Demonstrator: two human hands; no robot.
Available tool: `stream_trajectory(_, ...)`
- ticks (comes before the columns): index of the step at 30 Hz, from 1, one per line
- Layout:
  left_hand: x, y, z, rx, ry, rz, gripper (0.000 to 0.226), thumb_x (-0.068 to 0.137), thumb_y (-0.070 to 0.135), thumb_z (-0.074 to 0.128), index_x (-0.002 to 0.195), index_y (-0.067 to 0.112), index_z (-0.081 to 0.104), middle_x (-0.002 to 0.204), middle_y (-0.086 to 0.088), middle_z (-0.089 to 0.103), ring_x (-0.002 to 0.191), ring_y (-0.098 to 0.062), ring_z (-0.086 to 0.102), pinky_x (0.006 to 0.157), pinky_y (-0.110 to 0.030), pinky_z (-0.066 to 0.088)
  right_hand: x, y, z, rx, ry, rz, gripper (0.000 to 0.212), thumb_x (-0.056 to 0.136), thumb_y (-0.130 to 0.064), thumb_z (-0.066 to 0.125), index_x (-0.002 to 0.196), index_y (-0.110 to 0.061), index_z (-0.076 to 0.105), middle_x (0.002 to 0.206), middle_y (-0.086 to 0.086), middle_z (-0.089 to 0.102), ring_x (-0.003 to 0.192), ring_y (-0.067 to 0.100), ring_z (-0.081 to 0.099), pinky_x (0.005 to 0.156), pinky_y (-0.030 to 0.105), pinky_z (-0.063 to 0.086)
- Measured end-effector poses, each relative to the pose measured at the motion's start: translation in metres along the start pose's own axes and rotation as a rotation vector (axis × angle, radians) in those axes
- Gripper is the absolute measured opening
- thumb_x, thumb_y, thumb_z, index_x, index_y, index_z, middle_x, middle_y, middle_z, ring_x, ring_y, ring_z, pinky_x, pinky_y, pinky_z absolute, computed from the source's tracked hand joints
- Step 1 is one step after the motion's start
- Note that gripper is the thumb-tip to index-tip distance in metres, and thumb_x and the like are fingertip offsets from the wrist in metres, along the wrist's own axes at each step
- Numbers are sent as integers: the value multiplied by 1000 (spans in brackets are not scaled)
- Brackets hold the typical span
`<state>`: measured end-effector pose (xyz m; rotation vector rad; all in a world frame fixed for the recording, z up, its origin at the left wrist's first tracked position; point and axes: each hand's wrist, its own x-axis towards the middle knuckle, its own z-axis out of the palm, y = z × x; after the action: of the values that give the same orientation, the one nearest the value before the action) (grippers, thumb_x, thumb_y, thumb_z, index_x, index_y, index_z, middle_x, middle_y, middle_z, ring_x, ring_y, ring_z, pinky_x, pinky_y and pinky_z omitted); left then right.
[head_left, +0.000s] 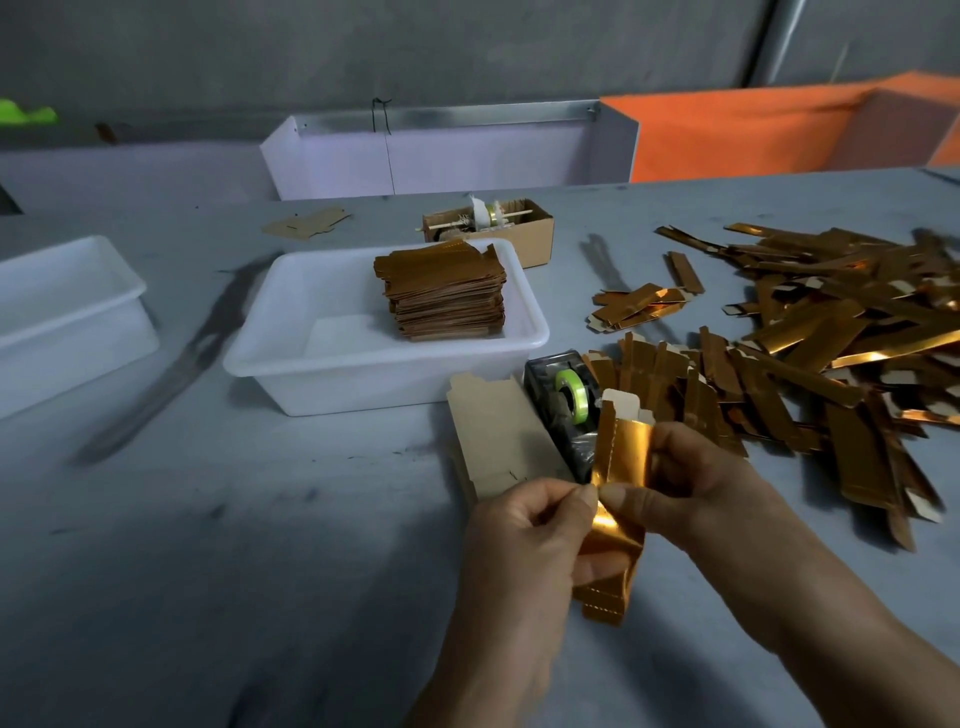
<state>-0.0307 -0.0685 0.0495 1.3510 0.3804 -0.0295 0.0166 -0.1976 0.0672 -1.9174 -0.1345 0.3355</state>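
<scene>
Gold carton (621, 467) btwn L hand (524, 535) & R hand (691, 488)

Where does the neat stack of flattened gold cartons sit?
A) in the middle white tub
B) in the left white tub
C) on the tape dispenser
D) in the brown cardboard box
A: the stack stands inside the middle white tub, toward its far right corner.

Folded gold carton blank (618, 467): glossy metallic foil face, matt buff card reverse. Loose gold blanks (831, 332) right of white tray (291, 364): same mirror finish. Tray: smooth, semi-gloss plastic. Grey bench (208, 545): matt, scuffed, streaked.
</scene>
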Motion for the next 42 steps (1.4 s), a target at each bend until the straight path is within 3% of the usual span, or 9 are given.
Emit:
stream_trajectory(5, 7, 8, -12, -203, -100, -198, 21, 83, 10, 68, 102, 2, 62, 82, -15, 74, 69, -22, 73, 53, -23, 55, -2, 0, 0, 54, -20, -14, 37, 63, -34, 66, 98, -32, 60, 87, -13, 72, 80, 2, 67, 67, 20, 47)
stream_trajectory(11, 9, 3, -17, 97, -185, -30, 17, 93, 22, 59, 79, 18, 69, 70, 0, 69, 59, -9, 63, 47, -18, 46, -1, 8, 1, 129, 5, -28, 22, 73, -21, 68, 94, -24, 62, 78, -3, 71, 71, 3, 67, 53, 9, 46)
stream_trajectory(17, 13, -12, -21, 932, 520, 492, 9, 84, 30, 67, 91, 25, 66, 95, 0, 65, 92, -21, 58, 79, -37, 48, 22, 2, -25, 194, 205, -16, 16, 79, -22, 62, 91, -32, 57, 79, -11, 71, 74, 6, 67, 64, 21, 43)
stream_trajectory(19, 24, -10, -37, 1080, 554, 316, 38, 85, 34, 66, 116, 13, 58, 115, -9, 53, 108, -27, 48, 88, -36, 42, 40, 0, -44, 140, 335, -2, 17, 87, -20, 59, 103, -25, 57, 88, -9, 66, 83, 11, 63, 69, 26, 46)
stream_trajectory(24, 49, -1, -47, 758, 294, -164, 46, 82, 40, 70, 108, 8, 50, 83, 4, 51, 64, -4, 49, 37, -11, 35, 83, 10, -73, -174, 531, 126, 40, 92, -27, 55, 130, -17, 47, 120, 11, 58, 106, 34, 58, 75, 44, 51)
stream_trajectory(27, 64, -4, -46, 502, 217, -277, 40, 76, 24, 79, 104, 5, 58, 88, -4, 66, 74, -13, 64, 64, -24, 56, 99, 21, -79, -325, 563, 160, 35, 92, -24, 56, 124, -11, 49, 113, 17, 60, 93, 34, 61, 66, 43, 54)
stream_trajectory(30, 70, -2, -46, 368, 209, -348, 41, 67, 16, 85, 96, 7, 58, 91, -10, 69, 83, -21, 66, 85, -36, 54, 108, 31, -80, -406, 546, 176, 28, 91, -21, 57, 116, -9, 52, 102, 17, 60, 87, 33, 61, 72, 47, 55)
stream_trajectory(37, 80, -2, -35, 190, 225, -377, 32, 67, 3, 80, 86, 8, 56, 77, -7, 67, 58, -15, 66, 49, -22, 47, 110, 52, -76, -359, 522, 202, 6, 92, -20, 55, 89, -15, 54, 82, 9, 57, 76, 25, 58, 69, 40, 51)
stream_trajectory(42, 80, -2, -34, 32, 126, -449, 38, 72, -6, 74, 107, -2, 59, 92, -19, 71, 76, -29, 71, 65, -40, 59, 107, 53, -77, -360, 514, 209, 7, 92, -20, 56, 92, -13, 54, 85, 12, 59, 80, 29, 60, 74, 42, 53)
